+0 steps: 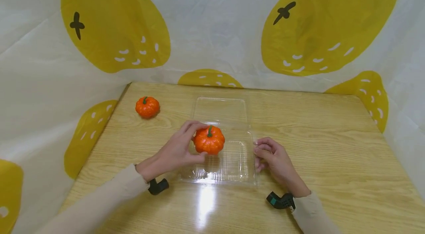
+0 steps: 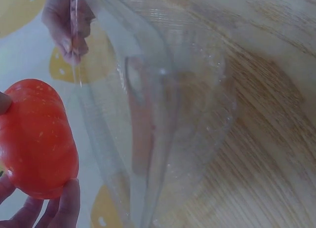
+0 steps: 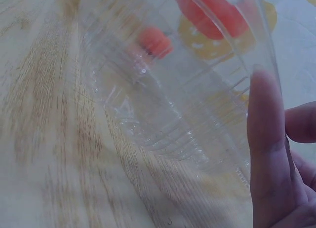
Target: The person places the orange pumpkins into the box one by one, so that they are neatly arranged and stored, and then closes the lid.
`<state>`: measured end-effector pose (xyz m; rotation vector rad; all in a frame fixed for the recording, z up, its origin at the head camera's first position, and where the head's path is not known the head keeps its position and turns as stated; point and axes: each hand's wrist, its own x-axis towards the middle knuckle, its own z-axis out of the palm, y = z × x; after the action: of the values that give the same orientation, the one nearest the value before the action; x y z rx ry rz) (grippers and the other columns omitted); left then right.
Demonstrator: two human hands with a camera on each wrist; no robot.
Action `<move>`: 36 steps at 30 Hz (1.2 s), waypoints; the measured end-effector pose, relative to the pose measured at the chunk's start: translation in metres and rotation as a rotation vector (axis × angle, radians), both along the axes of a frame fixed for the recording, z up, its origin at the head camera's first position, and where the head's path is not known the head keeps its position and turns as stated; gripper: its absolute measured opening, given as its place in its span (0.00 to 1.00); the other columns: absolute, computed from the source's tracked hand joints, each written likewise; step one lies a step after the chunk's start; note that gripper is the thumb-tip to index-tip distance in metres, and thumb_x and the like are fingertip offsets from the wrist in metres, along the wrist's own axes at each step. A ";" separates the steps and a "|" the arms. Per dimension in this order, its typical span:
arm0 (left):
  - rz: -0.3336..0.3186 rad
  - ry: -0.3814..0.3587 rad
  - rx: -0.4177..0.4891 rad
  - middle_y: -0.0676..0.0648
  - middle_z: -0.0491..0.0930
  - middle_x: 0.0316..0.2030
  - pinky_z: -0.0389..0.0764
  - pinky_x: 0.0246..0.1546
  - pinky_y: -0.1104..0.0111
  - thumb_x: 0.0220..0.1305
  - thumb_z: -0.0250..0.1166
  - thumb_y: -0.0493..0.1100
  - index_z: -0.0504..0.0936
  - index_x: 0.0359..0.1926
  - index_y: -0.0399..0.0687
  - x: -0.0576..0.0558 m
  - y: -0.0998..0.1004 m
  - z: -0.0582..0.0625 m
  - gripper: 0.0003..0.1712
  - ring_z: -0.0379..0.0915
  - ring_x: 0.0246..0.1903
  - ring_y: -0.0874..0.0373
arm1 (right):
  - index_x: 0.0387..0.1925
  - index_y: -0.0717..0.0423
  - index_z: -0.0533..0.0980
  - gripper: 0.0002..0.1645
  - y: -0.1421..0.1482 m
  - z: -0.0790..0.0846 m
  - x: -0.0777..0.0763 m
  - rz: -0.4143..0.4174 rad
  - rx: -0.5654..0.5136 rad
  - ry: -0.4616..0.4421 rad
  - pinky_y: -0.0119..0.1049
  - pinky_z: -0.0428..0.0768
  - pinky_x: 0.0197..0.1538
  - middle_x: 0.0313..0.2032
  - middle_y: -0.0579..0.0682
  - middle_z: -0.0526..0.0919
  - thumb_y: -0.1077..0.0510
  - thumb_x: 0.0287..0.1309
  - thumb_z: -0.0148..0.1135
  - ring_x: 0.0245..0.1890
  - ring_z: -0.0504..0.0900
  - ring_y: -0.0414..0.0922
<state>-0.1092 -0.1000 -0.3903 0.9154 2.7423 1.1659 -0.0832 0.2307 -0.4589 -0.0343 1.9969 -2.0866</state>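
An orange toy pumpkin [image 1: 209,141] with a green stem is gripped by my left hand [image 1: 177,149], thumb at the front and fingers behind. It is above the clear plastic clamshell container [image 1: 234,160], whose lid lies folded back toward the wall. In the left wrist view the pumpkin [image 2: 39,139] is held at the left, apart from the container wall. My right hand [image 1: 273,158] pinches the container's right rim between thumb and fingers. The right wrist view shows the thumb [image 3: 266,134] against the clear plastic wall.
A second orange pumpkin [image 1: 147,107] sits at the back left of the wooden table [image 1: 315,134]. White cloth [image 1: 216,24] with yellow lemon prints stands along the back and both sides. Each wrist wears a black camera mount [image 1: 280,201].
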 end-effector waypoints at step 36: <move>-0.333 -0.078 -0.154 0.52 0.72 0.64 0.82 0.62 0.64 0.53 0.74 0.46 0.75 0.66 0.54 -0.018 0.031 0.005 0.38 0.74 0.60 0.58 | 0.52 0.63 0.68 0.13 -0.002 0.001 0.003 -0.004 -0.052 -0.004 0.36 0.86 0.24 0.27 0.41 0.83 0.63 0.72 0.59 0.21 0.80 0.38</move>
<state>-0.1272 -0.0690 -0.3849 1.2168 2.4511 0.8992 -0.0806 0.2282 -0.4574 -0.0350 1.9413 -2.1395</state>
